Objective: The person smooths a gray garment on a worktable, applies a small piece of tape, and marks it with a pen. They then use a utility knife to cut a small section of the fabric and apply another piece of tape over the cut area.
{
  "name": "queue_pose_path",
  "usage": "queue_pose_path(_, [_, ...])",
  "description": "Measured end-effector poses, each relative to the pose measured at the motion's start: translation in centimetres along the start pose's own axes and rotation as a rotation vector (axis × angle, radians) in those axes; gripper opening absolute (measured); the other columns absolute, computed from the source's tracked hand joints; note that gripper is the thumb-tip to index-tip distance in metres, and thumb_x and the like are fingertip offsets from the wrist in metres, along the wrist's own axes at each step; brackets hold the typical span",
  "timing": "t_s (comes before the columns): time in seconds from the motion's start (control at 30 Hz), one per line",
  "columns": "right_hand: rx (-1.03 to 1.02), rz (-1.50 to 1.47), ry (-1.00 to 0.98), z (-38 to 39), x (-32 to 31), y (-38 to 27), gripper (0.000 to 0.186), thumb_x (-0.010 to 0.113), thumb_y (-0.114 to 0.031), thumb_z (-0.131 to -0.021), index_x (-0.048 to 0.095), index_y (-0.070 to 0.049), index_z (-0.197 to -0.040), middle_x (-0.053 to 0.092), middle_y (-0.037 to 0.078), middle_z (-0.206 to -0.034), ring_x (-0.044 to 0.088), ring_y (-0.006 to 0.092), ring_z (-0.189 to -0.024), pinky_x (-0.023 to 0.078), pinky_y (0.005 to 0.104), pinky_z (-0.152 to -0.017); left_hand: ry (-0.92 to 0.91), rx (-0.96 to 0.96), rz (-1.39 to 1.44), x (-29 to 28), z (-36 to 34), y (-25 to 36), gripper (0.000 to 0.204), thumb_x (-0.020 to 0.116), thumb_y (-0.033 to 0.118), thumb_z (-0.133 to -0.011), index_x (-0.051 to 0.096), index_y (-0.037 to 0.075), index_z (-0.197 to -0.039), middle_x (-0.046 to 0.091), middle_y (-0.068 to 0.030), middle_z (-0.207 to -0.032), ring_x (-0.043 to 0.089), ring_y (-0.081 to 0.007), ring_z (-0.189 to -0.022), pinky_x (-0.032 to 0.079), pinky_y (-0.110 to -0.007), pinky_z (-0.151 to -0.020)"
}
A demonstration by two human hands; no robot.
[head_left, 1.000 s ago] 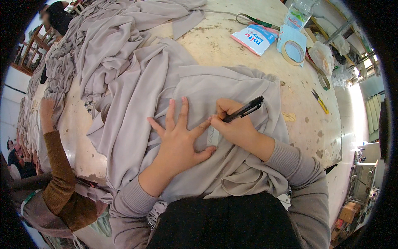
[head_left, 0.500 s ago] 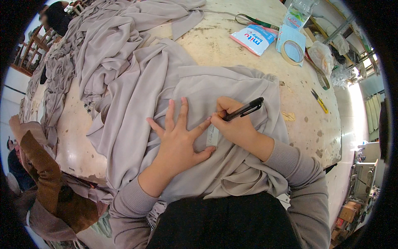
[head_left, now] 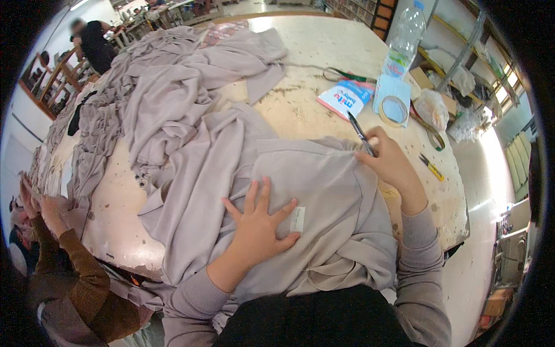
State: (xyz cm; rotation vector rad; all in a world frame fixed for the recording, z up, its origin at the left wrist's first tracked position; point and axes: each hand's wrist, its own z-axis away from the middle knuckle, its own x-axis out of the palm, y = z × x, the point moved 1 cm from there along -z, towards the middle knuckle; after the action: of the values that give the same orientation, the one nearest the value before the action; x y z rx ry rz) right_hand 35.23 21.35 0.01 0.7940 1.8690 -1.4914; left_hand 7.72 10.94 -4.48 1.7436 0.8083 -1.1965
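Observation:
My left hand (head_left: 254, 224) lies flat with fingers spread on the grey cloth (head_left: 315, 173). Beside its thumb and index finger, a small white label (head_left: 298, 220) with handwriting lies on the cloth. To the right, my right hand (head_left: 394, 163) is closed around a black pen (head_left: 359, 128), one end of which sticks out up and to the left. That hand is at the right edge of the cloth, apart from the label. The cloth lies in loose folds, with a bunched strip nearer to me.
On the table (head_left: 312, 43) stand or lie a plastic bottle (head_left: 403, 43), tape roll (head_left: 394, 111), blue-and-white packet (head_left: 346, 98) and yellow cutter (head_left: 432, 168). More grey cloth (head_left: 167, 87) is heaped at far left. A co-worker's brown sleeve (head_left: 81, 260) is at left.
My right hand has moved away from the label, right and outward, with the pen turned in its grip. My left hand stays spread on the cloth. The view has tilted up.

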Motion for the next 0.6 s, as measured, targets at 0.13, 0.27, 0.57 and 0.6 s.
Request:
queue_pose_path(0.13, [0.083,0.326,0.303,-1.6,-1.3,2.6,0.053,0.069,-0.022,-0.075,0.046,-0.002,-0.118,0.06,0.016,-0.093,0.059,0.0248,-0.083,0.046,0.0358,-0.069,-0.007,-0.002,0.012,-0.8,-0.4,0.2,0.064,0.066,0.049,-0.066,0.053,0.026,-0.124,0.018,-0.0238,-0.144,0.016,-0.0392,-0.133,0.001,-0.075,-0.088])
queue_pose_path(0.27, [-0.009,0.004,0.52,2.0,-5.2,0.2,0.063,0.068,-0.022,-0.074,0.042,-0.006,-0.129,0.053,0.014,-0.118,0.052,0.0243,-0.106,0.044,0.0348,-0.082,0.128,-0.186,0.117,-5.2,2.4,-0.8,0.073,0.066,0.052,-0.066,0.048,0.02,-0.129,0.019,-0.0246,-0.143,0.023,-0.0402,-0.13,0.009,-0.066,-0.098])
queue_pose_path(0.57, [-0.516,0.286,-0.285,11.2,1.1,-4.1,0.093,0.08,-0.018,-0.043,0.045,-0.012,-0.129,0.036,0.017,-0.133,0.027,0.0358,-0.127,0.021,0.0502,-0.104,0.061,-0.431,0.287,-3.7,9.2,-4.6,0.05,0.06,0.026,-0.075,0.052,0.001,-0.117,0.05,-0.0224,-0.122,0.048,-0.0362,-0.112,0.037,-0.039,-0.095])
queue_pose_path(0.6, [-0.721,0.148,-0.343,10.0,2.8,-4.9,0.084,0.078,-0.017,-0.048,0.048,-0.013,-0.126,0.044,0.016,-0.127,0.034,0.0341,-0.123,0.022,0.053,-0.102,0.042,-0.401,0.463,-2.9,7.6,-4.4,0.047,0.058,0.022,-0.076,0.052,0.0,-0.116,0.052,-0.0228,-0.118,0.05,-0.0353,-0.109,0.039,-0.039,-0.093])
